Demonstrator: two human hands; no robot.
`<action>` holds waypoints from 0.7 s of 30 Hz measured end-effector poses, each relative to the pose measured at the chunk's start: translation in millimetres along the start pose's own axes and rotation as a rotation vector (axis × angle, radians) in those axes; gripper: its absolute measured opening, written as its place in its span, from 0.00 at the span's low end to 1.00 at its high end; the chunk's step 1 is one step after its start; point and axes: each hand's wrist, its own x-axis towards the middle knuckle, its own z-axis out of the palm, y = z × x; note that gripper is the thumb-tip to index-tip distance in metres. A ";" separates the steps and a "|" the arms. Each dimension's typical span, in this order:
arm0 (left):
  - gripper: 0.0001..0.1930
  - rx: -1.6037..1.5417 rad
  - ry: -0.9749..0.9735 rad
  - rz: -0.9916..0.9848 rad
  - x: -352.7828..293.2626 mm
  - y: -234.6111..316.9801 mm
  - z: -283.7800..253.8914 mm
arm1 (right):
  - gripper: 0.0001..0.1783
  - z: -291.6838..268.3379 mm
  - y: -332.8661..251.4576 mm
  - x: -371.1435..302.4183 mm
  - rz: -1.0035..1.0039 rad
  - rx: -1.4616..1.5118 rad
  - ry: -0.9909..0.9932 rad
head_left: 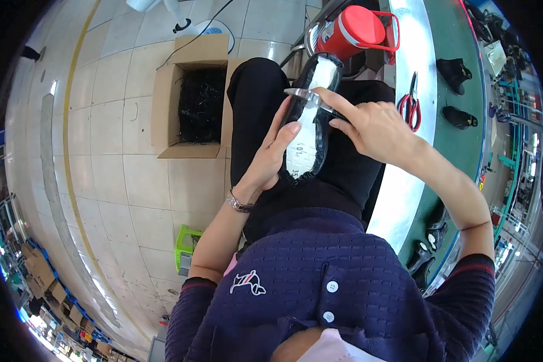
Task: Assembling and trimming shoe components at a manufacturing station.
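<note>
A black shoe upper (321, 136), sole side up with a white bottom board, lies over my lap. My left hand (271, 154) grips its left side, fingers along the edge and thumb on the white board. In my right hand (374, 123) is a silver metal hand tool (304, 94) with a curved, pointed head. The tool's head lies across the shoe's narrow middle, and its grip is mostly hidden by my fingers. Whether it cuts or pinches the black edge I cannot tell.
Red-handled scissors (409, 108) lie on the metal bench (398, 208) at my right. Beyond it, a green conveyor (449, 142) carries several black shoes (454, 74). A red jug (359, 27) stands ahead. At left are an open cardboard box (164, 111) with black scraps and a green stool (180, 247).
</note>
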 end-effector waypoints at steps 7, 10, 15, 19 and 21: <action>0.41 -0.037 -0.239 -0.009 -5.4 3.6 -15.9 | 0.40 -6.0 -21.9 -7.3 -0.170 -0.016 0.010; 0.40 -0.305 -0.143 -0.109 -7.8 1.4 -15.1 | 0.44 -9.3 -24.0 -7.1 -0.149 -0.189 -0.094; 0.39 0.076 -0.030 0.079 -11.3 5.1 2.7 | 0.39 9.7 -21.7 -11.6 -0.142 0.069 0.062; 0.38 0.102 -0.045 0.102 -8.1 2.7 -8.4 | 0.33 27.1 1.0 -41.5 0.122 0.276 0.178; 0.37 0.324 -0.029 0.097 -3.7 0.7 -16.0 | 0.32 60.4 36.6 -74.7 0.436 0.454 0.455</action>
